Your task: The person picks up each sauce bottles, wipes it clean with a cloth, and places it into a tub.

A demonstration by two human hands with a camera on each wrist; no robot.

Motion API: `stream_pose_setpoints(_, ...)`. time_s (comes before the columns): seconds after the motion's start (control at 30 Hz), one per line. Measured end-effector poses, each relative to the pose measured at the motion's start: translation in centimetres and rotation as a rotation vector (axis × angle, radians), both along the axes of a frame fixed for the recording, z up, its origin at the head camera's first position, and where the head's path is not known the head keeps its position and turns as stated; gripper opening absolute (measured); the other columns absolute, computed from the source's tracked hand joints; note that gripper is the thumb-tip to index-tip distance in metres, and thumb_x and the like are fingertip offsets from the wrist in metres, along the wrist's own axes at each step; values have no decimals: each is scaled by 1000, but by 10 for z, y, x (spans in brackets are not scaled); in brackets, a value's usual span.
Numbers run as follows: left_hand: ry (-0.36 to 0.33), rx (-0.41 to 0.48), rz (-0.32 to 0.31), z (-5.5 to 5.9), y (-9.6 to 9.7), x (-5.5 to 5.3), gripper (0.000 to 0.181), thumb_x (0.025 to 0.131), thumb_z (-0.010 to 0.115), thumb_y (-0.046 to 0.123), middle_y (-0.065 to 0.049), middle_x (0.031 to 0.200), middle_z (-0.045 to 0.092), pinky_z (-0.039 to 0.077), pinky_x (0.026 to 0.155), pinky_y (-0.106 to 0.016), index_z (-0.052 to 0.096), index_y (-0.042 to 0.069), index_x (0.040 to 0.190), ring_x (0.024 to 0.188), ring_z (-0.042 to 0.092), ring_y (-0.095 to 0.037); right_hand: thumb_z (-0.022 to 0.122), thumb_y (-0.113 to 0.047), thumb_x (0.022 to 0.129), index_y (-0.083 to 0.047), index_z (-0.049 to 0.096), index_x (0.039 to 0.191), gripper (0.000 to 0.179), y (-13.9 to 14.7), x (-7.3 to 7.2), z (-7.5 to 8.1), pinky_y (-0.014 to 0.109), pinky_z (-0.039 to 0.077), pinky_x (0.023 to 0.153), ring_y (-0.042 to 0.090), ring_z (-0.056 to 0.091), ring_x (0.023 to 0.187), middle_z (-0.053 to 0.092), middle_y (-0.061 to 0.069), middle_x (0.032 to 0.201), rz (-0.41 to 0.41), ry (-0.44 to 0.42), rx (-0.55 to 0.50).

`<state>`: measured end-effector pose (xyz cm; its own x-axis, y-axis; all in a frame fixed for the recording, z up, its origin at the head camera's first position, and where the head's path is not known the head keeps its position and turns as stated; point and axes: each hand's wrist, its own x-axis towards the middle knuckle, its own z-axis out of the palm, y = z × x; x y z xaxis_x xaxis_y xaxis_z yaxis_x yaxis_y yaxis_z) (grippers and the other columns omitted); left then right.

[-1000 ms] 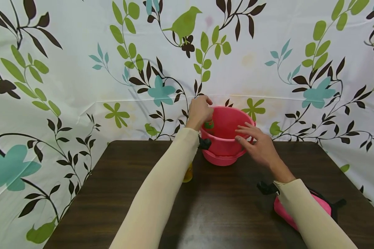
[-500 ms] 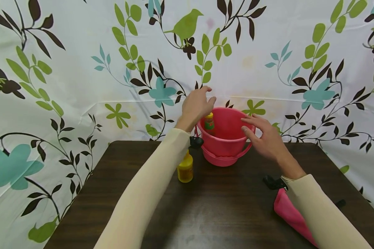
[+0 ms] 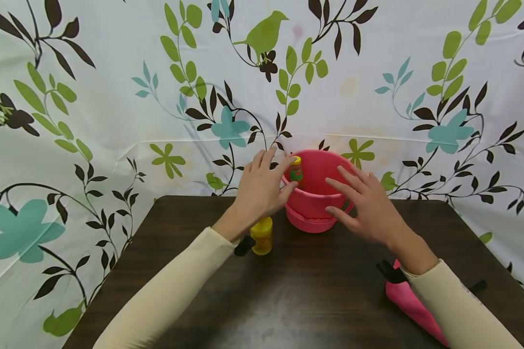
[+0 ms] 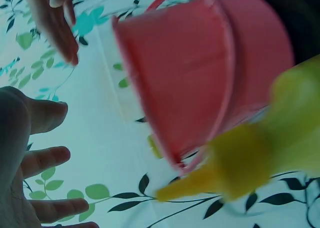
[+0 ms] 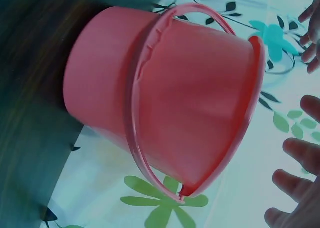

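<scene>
Standing on the bench, the bucket is flanked by the left hand and right hand, fingers spread apart; a green-labelled bottle is contained inside, a yellow bottle beside.

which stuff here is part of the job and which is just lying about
Part of the job, it seems:
bucket
small bottle inside it
yellow bottle standing near it, probably

Apparently just there:
pink pouch, partly hidden by the right sleeve
floral cloth, only a backdrop
</scene>
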<state>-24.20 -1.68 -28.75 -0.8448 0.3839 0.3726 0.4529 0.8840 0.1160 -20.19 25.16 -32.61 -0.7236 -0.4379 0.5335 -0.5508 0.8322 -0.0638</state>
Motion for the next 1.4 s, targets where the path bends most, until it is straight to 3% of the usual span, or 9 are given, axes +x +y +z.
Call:
stream_pose_setpoints(0.1, 14, -47, -12, -13, -9, 11, 69, 100, 67, 48, -17, 172, 33, 38, 125, -59, 44, 30, 162, 159, 31, -42, 87, -43, 82, -23, 51, 157, 86, -5, 9, -4, 80, 28, 118, 47, 32, 155, 42, 19, 167, -28, -10, 89)
stream_pose_setpoints(0.27, 31, -34, -29, -32, -25, 24, 66, 99, 70, 45, -17, 170, 37, 40, 123, -60, 49, 29, 159, 156, 38, -42, 84, -53, 82, -28, 48, 160, 89, -15, 24, -14, 77, 27, 121, 46, 28, 158, 37, 16, 171, -33, -15, 185)
stream_pose_setpoints(0.53, 16, 130, -95, -54, -41, 37, 52, 100, 72, 31, -16, 160, 52, 54, 109, -57, 60, 23, 150, 146, 52, -38, 76, -64, 85, -34, 45, 161, 87, -28, 43, -28, 74, 26, 124, 42, 21, 163, 32, 10, 175, 8, -44, 217)
stream_pose_setpoints(0.77, 49, 289, -141, -66, -47, 39, 40, 98, 73, 15, -14, 143, 66, 61, 100, -50, 69, 16, 138, 132, 65, -34, 74, -64, 86, -39, 43, 162, 86, -40, 52, -40, 73, 26, 124, 38, 20, 163, 30, 5, 176, 64, -71, 204)
stream_pose_setpoints(0.97, 37, 402, -127, -77, -51, 40, 34, 98, 73, 9, -12, 125, 71, 62, 97, -46, 72, 11, 132, 111, 73, -29, 74, -64, 88, -39, 42, 162, 84, -53, 58, -56, 72, 26, 125, 37, 20, 163, 32, 5, 175, 124, -69, 215)
stream_pose_setpoints(1.4, -8, 506, -126, -99, -54, 33, 34, 94, 77, 3, -9, 123, 75, 62, 98, -46, 74, 18, 125, 113, 73, -29, 71, -65, 89, -42, 38, 164, 86, -56, 60, -63, 71, 24, 126, 34, 19, 164, 28, 2, 176, 114, -111, 210)
